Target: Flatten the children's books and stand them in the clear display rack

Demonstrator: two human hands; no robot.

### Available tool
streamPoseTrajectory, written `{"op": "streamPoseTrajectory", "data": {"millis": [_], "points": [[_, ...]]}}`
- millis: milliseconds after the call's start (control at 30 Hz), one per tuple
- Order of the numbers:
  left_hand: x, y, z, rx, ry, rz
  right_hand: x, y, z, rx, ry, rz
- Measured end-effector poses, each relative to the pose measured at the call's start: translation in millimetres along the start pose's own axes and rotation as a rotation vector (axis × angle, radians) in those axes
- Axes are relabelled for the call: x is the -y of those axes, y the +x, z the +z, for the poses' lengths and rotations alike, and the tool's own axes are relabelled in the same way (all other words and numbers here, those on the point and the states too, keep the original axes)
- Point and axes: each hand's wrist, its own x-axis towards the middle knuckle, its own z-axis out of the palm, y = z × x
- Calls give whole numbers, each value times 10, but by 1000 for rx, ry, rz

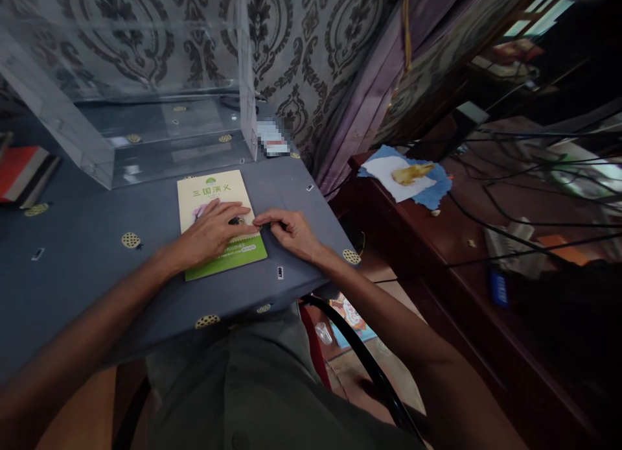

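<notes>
A closed paperback book with a cream cover and a green band along its bottom lies flat on the table, Chinese characters printed near its top. My left hand rests on the cover with its fingers stretched out, hiding much of the picture there. At the book's right edge is my right hand. Its index finger points left to the edge, close to my left thumb, and the other fingers are curled under. Whether the right fingertips pinch the cover or pages is hard to see.
A clear acrylic box stands behind the book on the grey tablecloth. Red and black books lie at the left. To the right, a dark red desk holds cables, a blue cloth and a telephone-like device.
</notes>
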Motion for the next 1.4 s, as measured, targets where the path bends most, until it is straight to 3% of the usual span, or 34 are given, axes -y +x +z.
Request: {"op": "streamPoseTrajectory", "data": {"millis": [333, 633, 933, 1200, 1400], "points": [[-227, -82, -57, 68, -19, 23, 161, -272, 8, 21, -17, 51], [-364, -160, -107, 125, -60, 53, 288, -464, 37, 1, 10, -10], [-438, -236, -74, 111, -86, 39, 354, -577, 54, 3, -16, -9], [-449, -357, -97, 45, -99, 57, 377, -649, 146, -59, -355, -173], [-816, -504, -132, 67, 101, -84, 558, -727, 334, 31, -558, -242]]}}
